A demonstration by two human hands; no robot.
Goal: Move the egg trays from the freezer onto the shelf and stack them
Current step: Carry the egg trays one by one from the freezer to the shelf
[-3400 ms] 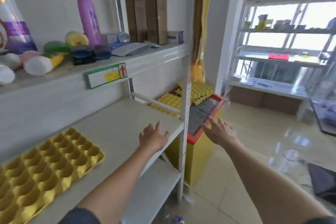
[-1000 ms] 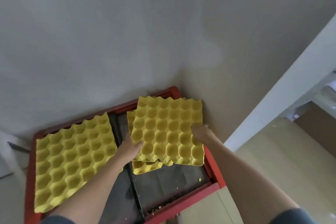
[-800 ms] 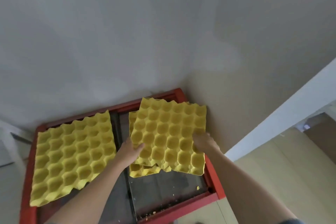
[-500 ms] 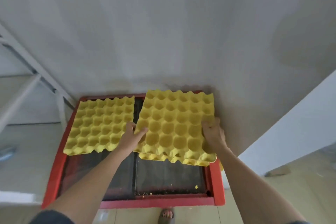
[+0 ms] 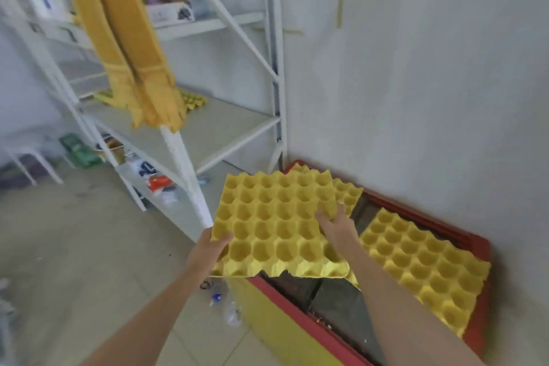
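Both hands hold a yellow egg tray (image 5: 276, 223) in the air, over the left end of the red-rimmed freezer (image 5: 472, 242). The left hand (image 5: 208, 249) grips its near-left corner, thumb on top and fingers hidden beneath. The right hand (image 5: 334, 224) clasps its right edge, fingers (image 5: 322, 214) curled into the cups. Two more trays lie on the freezer top: one (image 5: 421, 264) to the right, one (image 5: 347, 194) partly hidden behind the held tray. Another tray (image 5: 194, 101) sits on the white shelf (image 5: 225, 119) to the left.

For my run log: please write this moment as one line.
phase: carry | left hand, right hand: hold egg tray | freezer: trays remain | target: shelf
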